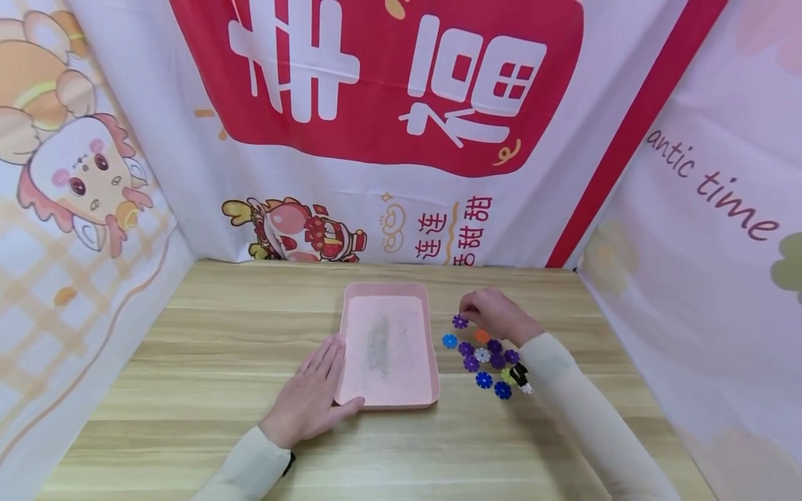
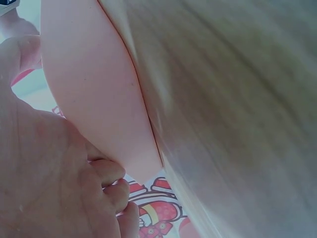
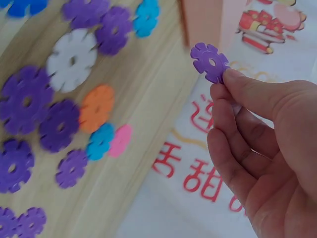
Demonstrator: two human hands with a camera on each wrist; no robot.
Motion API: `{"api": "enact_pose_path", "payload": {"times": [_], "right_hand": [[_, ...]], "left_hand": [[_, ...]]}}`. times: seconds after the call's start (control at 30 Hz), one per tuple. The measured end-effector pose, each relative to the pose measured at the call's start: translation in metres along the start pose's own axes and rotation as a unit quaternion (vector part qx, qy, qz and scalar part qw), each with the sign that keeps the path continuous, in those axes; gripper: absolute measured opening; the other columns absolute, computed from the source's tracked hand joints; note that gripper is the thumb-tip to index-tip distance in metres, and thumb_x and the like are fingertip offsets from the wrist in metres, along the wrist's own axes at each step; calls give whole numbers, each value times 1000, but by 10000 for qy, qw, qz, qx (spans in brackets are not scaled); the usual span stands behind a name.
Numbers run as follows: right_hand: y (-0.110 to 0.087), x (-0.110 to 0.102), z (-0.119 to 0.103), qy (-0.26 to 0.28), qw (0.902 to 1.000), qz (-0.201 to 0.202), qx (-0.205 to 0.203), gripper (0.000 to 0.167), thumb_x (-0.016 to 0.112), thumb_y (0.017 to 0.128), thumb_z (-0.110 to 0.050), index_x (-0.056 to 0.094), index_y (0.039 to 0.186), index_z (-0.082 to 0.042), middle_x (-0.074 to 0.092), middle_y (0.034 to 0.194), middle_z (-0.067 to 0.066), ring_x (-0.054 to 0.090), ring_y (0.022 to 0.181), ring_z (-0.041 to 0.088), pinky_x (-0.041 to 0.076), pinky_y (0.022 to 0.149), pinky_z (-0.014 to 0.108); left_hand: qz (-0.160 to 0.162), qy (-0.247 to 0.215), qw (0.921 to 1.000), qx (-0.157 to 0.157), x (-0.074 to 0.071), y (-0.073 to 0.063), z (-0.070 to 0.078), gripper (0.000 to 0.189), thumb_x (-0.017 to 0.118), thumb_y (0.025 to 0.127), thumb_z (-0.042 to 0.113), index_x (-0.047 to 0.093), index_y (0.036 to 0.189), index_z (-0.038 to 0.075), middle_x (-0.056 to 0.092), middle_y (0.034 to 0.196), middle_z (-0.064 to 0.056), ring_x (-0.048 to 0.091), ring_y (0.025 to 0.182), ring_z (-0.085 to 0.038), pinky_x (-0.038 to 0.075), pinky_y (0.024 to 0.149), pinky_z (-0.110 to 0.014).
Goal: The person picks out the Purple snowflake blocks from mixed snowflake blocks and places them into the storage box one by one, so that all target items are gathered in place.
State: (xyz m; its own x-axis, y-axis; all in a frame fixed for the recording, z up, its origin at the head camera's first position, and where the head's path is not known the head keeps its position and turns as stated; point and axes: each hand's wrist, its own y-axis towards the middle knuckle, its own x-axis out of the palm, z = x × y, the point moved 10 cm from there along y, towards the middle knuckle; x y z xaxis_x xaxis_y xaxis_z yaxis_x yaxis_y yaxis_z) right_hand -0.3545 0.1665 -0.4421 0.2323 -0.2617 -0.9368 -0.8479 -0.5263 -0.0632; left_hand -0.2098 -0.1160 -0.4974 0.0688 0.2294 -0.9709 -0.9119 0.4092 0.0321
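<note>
My right hand [image 1: 495,313] pinches a purple snowflake disc [image 3: 210,62] by its edge between thumb and forefinger, held up over the back of the disc pile. In the right wrist view the other fingers curl below it. The loose snowflake discs lie right of the tray: several purple ones [image 3: 27,99], a white one [image 3: 73,60], an orange one [image 3: 97,108], blue ones [image 1: 484,380] and a pink one [image 3: 120,141]. My left hand [image 1: 307,396] rests against the left wall of a pink tray [image 1: 432,348], fingers straight along it and thumb at the near corner.
The tray stands mid-table on the wood-grain tabletop [image 1: 219,334], with a greyish patch on its floor. A printed cloth [image 1: 301,174] hangs behind the table, and patterned cloths stand at the left [image 1: 75,292] and right [image 1: 702,292]. A small black item [image 1: 519,374] shows beside my right sleeve.
</note>
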Motion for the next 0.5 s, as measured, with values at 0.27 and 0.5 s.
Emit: {"api": "enact_pose_path", "payload": {"times": [0.27,0.5], "right_hand": [[9,-1,-46,-93,9986,74,-519,9,72,100,-9,81,98,-12,78,89,-2,71,82,8,64,79,28],[16,8,-83,52,9981,-63,-609,9,73,101,-12,81,100,-13,79,93,-4,68,81,5,63,80,24]], "left_hand": [[58,-29,10000,-14,0,-1,-2,102,54,100,67,25,164,-8,22,175,-24,21,164,-40,26,132,-57],[-27,-96,9999,-12,-1,-1,-1,101,54,101,65,25,164,-8,21,175,-24,20,164,-40,25,133,-57]]}}
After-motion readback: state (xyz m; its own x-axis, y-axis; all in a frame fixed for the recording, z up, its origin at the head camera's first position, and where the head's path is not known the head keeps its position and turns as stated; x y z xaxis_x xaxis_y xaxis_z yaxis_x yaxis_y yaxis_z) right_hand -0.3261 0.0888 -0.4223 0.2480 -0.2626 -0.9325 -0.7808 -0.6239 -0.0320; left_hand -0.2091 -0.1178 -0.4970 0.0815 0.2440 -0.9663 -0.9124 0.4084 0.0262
